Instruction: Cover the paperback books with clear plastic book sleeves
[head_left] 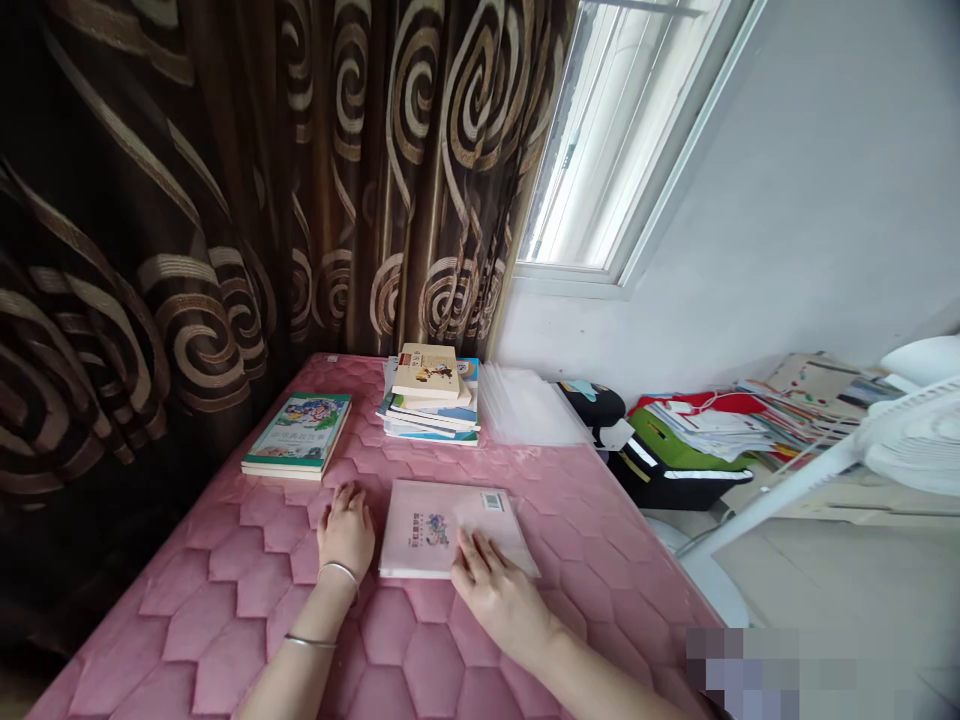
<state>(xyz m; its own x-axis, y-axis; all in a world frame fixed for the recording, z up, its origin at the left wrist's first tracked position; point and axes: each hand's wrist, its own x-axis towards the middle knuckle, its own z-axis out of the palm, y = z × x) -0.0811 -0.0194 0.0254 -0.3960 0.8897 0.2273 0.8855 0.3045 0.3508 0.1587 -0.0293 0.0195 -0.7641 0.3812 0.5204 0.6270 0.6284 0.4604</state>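
Observation:
A pale pink book point(414, 540) lies flat on the pink quilted mattress point(255, 610), its barcode at the upper right of the cover. My right hand point(499, 595) rests on the lower right part of this cover, fingers stretched out, gripping nothing. Just left of the book, my left hand point(347, 530) touches the mattress with its fingers loosely bent and slightly apart; it holds nothing. Beyond it, a green-bordered picture book point(300, 435) tops a small pile. Farther back stands a stack of several books point(431, 400), a cream one uppermost.
Clear plastic sleeves point(532, 405) lie at the mattress's far right corner. A patterned brown curtain point(360, 200) hangs behind, beside a window point(600, 140). To the right are a black-and-green bag point(679, 450), piled papers point(712, 425) and a white fan point(795, 490).

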